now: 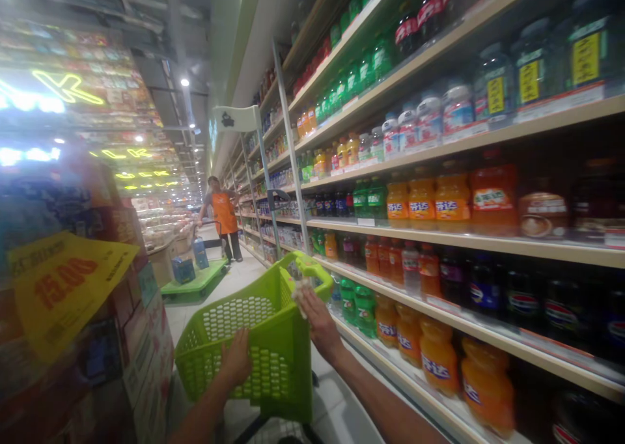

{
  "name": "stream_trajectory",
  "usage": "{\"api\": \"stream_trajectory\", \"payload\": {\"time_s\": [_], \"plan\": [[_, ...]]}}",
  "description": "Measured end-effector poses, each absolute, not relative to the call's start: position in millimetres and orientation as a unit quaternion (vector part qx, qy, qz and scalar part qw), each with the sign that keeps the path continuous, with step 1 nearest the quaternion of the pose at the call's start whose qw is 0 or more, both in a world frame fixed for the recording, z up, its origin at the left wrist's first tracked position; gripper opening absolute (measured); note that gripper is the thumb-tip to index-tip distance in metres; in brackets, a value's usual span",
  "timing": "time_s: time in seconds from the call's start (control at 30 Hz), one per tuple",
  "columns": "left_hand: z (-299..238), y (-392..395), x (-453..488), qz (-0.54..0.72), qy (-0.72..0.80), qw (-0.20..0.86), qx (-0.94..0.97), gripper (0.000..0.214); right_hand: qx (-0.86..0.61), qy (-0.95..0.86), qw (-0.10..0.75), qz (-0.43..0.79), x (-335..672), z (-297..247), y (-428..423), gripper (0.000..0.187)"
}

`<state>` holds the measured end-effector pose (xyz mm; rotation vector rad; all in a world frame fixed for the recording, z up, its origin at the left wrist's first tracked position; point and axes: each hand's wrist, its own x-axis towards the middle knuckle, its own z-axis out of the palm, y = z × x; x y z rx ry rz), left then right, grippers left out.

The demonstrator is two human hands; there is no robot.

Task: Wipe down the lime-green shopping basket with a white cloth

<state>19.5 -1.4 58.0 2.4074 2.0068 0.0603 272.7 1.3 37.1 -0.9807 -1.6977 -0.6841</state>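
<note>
A lime-green plastic shopping basket [254, 346] is tipped up in front of me in a supermarket aisle. My left hand [237, 358] presses against its perforated near wall with the fingers curled on it. My right hand [315, 317] is up at the basket's top rim by the green handle [312, 269], closed on a small white cloth or paper [299, 292]. Whether that hand also grips the rim I cannot tell.
Long shelves [439, 235] of soft-drink bottles run along the right. A stacked display with a yellow price sign [63, 288] stands at the left. Down the aisle a person in an orange apron [223, 216] stands by a green flat trolley [195, 282].
</note>
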Motion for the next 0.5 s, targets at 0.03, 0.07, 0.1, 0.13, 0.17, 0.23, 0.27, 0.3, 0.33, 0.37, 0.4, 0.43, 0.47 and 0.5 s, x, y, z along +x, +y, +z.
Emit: {"api": "stream_trajectory", "payload": {"time_s": [0.03, 0.07, 0.1, 0.13, 0.17, 0.23, 0.27, 0.3, 0.33, 0.37, 0.4, 0.43, 0.47, 0.5], "plan": [[59, -1, 17, 0.023, 0.641, 0.001, 0.767, 0.073, -0.410, -0.686, 0.525, -0.293, 275, 52, 4, 0.066], [60, -1, 15, 0.028, 0.640, -0.003, 0.768, 0.073, -0.418, -0.673, 0.533, -0.296, 277, 63, 8, 0.066], [61, -2, 12, 0.034, 0.636, -0.008, 0.771, 0.073, -0.431, -0.667, 0.531, -0.296, 276, 70, 12, 0.065], [62, -2, 10, 0.039, 0.632, -0.014, 0.774, 0.072, -0.450, -0.663, 0.523, -0.289, 274, 73, 17, 0.064], [63, -2, 8, 0.041, 0.629, -0.018, 0.776, 0.072, -0.468, -0.667, 0.508, -0.278, 269, 72, 21, 0.063], [63, -2, 3, 0.044, 0.626, -0.026, 0.778, 0.071, -0.496, -0.690, 0.465, -0.250, 254, 58, 26, 0.062], [62, -1, 1, 0.046, 0.626, -0.031, 0.777, 0.071, -0.500, -0.706, 0.443, -0.237, 244, 47, 28, 0.061], [60, 0, -2, 0.050, 0.624, -0.040, 0.778, 0.071, -0.496, -0.724, 0.423, -0.226, 234, 35, 29, 0.059], [57, 2, -5, 0.055, 0.625, -0.049, 0.777, 0.070, -0.486, -0.741, 0.408, -0.219, 224, 22, 29, 0.058], [52, 4, -9, 0.058, 0.625, -0.057, 0.776, 0.070, -0.471, -0.758, 0.397, -0.214, 214, 8, 29, 0.056], [47, 6, -12, 0.060, 0.625, -0.061, 0.776, 0.070, -0.455, -0.774, 0.387, -0.211, 206, -7, 29, 0.055], [41, 7, -16, 0.059, 0.625, -0.061, 0.776, 0.071, -0.440, -0.787, 0.378, -0.209, 199, -21, 28, 0.054], [35, 9, -19, 0.055, 0.627, -0.058, 0.775, 0.071, -0.428, -0.799, 0.369, -0.206, 193, -36, 28, 0.053], [28, 10, -22, 0.050, 0.627, -0.054, 0.775, 0.071, -0.420, -0.809, 0.359, -0.201, 189, -51, 28, 0.052]]}}
